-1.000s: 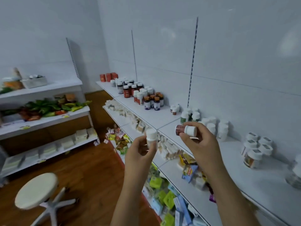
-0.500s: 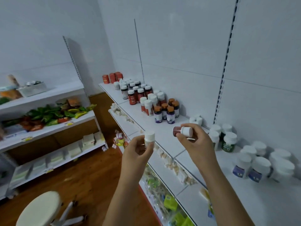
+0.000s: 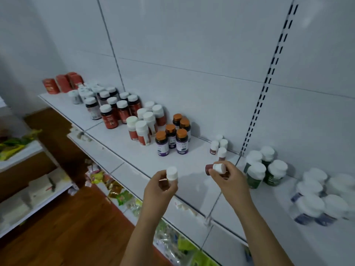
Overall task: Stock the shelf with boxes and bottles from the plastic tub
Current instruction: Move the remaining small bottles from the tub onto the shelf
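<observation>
Head view, the only camera, looked down over a long white shelf (image 3: 138,160) with two bare forearms reaching in above its front edge. The left hand (image 3: 160,189) held a small white-capped bottle (image 3: 171,174) upright, its fingers curled round the body below the cap. The right hand (image 3: 229,181) pinched a small dark red bottle (image 3: 215,168) lying on its side, cap toward the palm, thumb and fingers closed round the cap end. Both bottles hung in the air over the shelf, touching nothing on it. Just beyond the right hand, against the back wall, stood a cluster of matching small bottles (image 3: 219,146). To the left stood orange-capped bottles (image 3: 172,139) and larger red ones (image 3: 141,129); to the right, green bottles (image 3: 263,169). The plastic tub was not visible.

Each bottle looked light, rigid and smooth, probably plastic, so likely to slip rather than break. Gripping the body just under the cap seemed safest for setting it down upright.
</observation>
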The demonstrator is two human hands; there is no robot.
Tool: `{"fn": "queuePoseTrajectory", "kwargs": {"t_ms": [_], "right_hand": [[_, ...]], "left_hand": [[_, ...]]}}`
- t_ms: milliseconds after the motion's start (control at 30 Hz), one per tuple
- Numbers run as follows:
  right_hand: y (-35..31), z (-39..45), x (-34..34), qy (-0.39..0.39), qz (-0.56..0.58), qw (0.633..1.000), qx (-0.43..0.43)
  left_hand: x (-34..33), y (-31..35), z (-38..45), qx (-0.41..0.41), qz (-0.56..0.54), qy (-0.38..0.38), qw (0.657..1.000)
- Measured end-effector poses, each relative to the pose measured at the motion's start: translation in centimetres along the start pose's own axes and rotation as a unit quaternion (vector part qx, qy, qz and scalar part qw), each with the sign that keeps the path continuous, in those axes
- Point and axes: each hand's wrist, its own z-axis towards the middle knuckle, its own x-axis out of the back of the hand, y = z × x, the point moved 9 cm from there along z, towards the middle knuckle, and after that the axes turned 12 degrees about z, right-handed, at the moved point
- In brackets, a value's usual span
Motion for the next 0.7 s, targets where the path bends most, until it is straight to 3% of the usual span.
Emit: {"fn": "queuePoseTrajectory", "kwargs": {"t_ms": [300, 433, 700], "right_hand": [[-0.1, 1.2, -0.3, 0.151, -0.067, 0.986, 0.020], [3.6, 1.8, -1.8, 0.153, -0.182, 0.971, 0.008], [5.9, 3.0, -3.3, 0.211, -0.321, 0.923, -0.040]], "left_hand": [[-4.9, -0.4, 8.6, -0.149, 0.081, -0.164, 0.972], [-6.0, -0.4, 10.2, -0.230, 0.131, -0.153, 0.952], [-7.3, -1.5, 10.5, -0.288, 0.205, -0.117, 0.928]]}}
